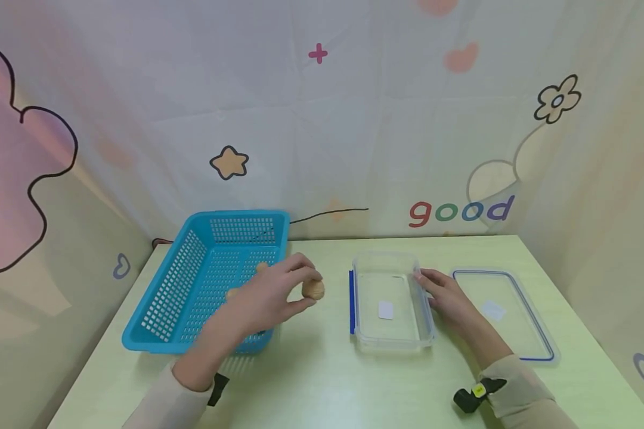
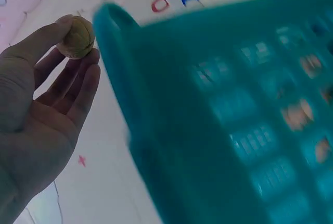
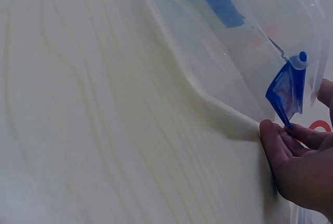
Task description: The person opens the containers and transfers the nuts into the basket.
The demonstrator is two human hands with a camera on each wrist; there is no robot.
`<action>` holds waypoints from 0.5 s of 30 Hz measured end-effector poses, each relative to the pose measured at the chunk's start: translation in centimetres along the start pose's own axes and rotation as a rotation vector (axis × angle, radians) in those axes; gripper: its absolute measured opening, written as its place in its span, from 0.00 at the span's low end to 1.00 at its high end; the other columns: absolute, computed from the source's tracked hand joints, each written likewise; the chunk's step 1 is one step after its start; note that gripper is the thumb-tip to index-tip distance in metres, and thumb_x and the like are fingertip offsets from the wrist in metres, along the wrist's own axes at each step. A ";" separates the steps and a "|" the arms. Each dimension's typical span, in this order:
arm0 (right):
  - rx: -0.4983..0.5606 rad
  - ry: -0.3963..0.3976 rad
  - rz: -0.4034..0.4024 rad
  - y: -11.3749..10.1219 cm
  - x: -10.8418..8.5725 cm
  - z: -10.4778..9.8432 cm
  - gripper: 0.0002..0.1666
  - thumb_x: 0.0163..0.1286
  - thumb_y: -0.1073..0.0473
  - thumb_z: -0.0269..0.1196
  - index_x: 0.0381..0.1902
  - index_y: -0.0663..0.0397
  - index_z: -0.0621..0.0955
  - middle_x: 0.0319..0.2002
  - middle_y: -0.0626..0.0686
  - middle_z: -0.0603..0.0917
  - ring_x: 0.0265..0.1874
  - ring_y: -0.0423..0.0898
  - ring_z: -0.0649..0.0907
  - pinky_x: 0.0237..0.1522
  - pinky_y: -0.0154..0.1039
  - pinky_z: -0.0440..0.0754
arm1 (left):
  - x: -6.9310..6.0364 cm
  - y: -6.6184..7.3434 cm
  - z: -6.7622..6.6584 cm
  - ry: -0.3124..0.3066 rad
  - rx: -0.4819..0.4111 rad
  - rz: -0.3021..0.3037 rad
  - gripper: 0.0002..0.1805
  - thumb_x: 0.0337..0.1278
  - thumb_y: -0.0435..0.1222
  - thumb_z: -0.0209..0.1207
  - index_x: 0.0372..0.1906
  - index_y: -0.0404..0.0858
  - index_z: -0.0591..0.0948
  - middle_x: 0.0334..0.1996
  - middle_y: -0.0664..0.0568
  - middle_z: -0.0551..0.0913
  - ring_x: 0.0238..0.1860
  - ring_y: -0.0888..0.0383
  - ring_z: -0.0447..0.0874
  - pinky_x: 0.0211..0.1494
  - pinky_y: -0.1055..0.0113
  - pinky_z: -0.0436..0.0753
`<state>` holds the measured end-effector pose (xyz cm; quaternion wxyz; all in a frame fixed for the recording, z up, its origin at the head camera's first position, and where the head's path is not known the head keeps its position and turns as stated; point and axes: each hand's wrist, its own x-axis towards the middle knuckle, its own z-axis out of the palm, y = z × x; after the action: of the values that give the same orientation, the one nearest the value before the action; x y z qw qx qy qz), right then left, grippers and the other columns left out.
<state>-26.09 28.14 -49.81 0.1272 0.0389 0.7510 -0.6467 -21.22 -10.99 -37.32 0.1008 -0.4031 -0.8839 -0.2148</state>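
Note:
My left hand [image 1: 265, 296] pinches a walnut [image 1: 313, 290] between thumb and fingertips, above the table just right of the blue basket [image 1: 158, 301]. In the left wrist view the walnut [image 2: 78, 37] shows its seam, beside the blurred basket rim [image 2: 112, 41]. More walnuts [image 1: 262, 266] lie inside the basket, partly hidden by my left hand and forearm. A clear plastic box [image 1: 394, 344] stands uncovered to the right. My right hand [image 1: 451, 296] grips its right wall. In the right wrist view those fingers are at a blue latch [image 3: 289, 91] on the box.
A clear lid [image 1: 533, 316] with a blue seal lies flat at the right, partly behind my right forearm. White labels show at the box [image 1: 386, 310] and the lid [image 1: 494, 310]. A printed curtain [image 1: 354, 149] hangs behind the pale table [image 1: 311, 381].

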 end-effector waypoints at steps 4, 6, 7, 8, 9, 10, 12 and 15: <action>0.000 0.001 0.004 0.0 0.0 0.1 0.44 0.84 0.41 0.56 0.82 0.64 0.59 0.83 0.65 0.57 0.82 0.62 0.57 0.80 0.62 0.55 | -1.6 -2.5 -1.3 0.000 0.012 -0.153 0.21 0.59 0.36 0.77 0.57 0.41 0.85 0.51 0.56 0.81 0.46 0.57 0.82 0.46 0.66 0.87; 0.004 0.004 0.005 0.0 -0.1 0.1 0.44 0.84 0.41 0.56 0.82 0.64 0.59 0.82 0.65 0.57 0.82 0.62 0.58 0.80 0.62 0.56 | -2.5 -4.0 -1.8 0.008 0.035 -0.191 0.21 0.60 0.36 0.77 0.57 0.40 0.85 0.51 0.54 0.81 0.47 0.56 0.82 0.47 0.63 0.88; 0.004 0.006 0.005 0.0 -0.1 0.1 0.44 0.84 0.41 0.56 0.82 0.64 0.59 0.82 0.65 0.57 0.82 0.62 0.58 0.80 0.62 0.56 | -2.8 -4.7 -2.1 0.011 0.050 -0.206 0.21 0.60 0.36 0.76 0.57 0.40 0.85 0.51 0.54 0.81 0.47 0.56 0.82 0.47 0.62 0.88; 0.009 0.006 0.005 -0.1 -0.2 0.2 0.44 0.84 0.41 0.56 0.82 0.64 0.59 0.82 0.65 0.57 0.81 0.62 0.58 0.80 0.62 0.56 | -3.2 -5.4 -2.2 0.013 0.060 -0.222 0.21 0.60 0.36 0.76 0.57 0.39 0.85 0.50 0.53 0.82 0.47 0.55 0.82 0.47 0.61 0.88; 0.015 0.008 0.004 -0.1 -0.2 0.2 0.44 0.84 0.41 0.56 0.82 0.64 0.59 0.82 0.65 0.57 0.81 0.62 0.58 0.80 0.62 0.56 | -3.5 -6.0 -2.4 0.015 0.065 -0.245 0.20 0.61 0.36 0.76 0.57 0.39 0.85 0.50 0.53 0.82 0.47 0.54 0.83 0.48 0.60 0.88; 0.018 0.009 0.004 -0.1 -0.2 0.2 0.44 0.84 0.41 0.56 0.82 0.64 0.59 0.82 0.65 0.57 0.81 0.62 0.58 0.80 0.62 0.56 | -3.9 -6.7 -2.5 0.014 0.068 -0.269 0.20 0.61 0.36 0.76 0.57 0.39 0.85 0.50 0.53 0.82 0.48 0.54 0.83 0.49 0.58 0.88; 0.021 0.010 0.005 -0.1 -0.2 0.2 0.44 0.84 0.42 0.57 0.82 0.64 0.60 0.82 0.65 0.57 0.81 0.62 0.58 0.80 0.62 0.56 | -4.5 -7.6 -2.6 0.006 0.072 -0.306 0.19 0.63 0.37 0.74 0.57 0.38 0.85 0.49 0.52 0.83 0.49 0.52 0.83 0.51 0.56 0.88; 0.018 0.014 0.011 0.0 0.0 0.1 0.43 0.84 0.41 0.56 0.82 0.63 0.60 0.82 0.64 0.58 0.81 0.61 0.58 0.80 0.61 0.56 | -5.2 -8.8 -2.5 -0.005 0.056 -0.342 0.17 0.66 0.37 0.72 0.56 0.36 0.86 0.49 0.50 0.84 0.50 0.49 0.84 0.53 0.52 0.87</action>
<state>-26.06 28.09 -49.78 0.1252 0.0488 0.7458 -0.6525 -24.45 -20.71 -39.55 0.0716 -0.2443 -0.9455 -0.2031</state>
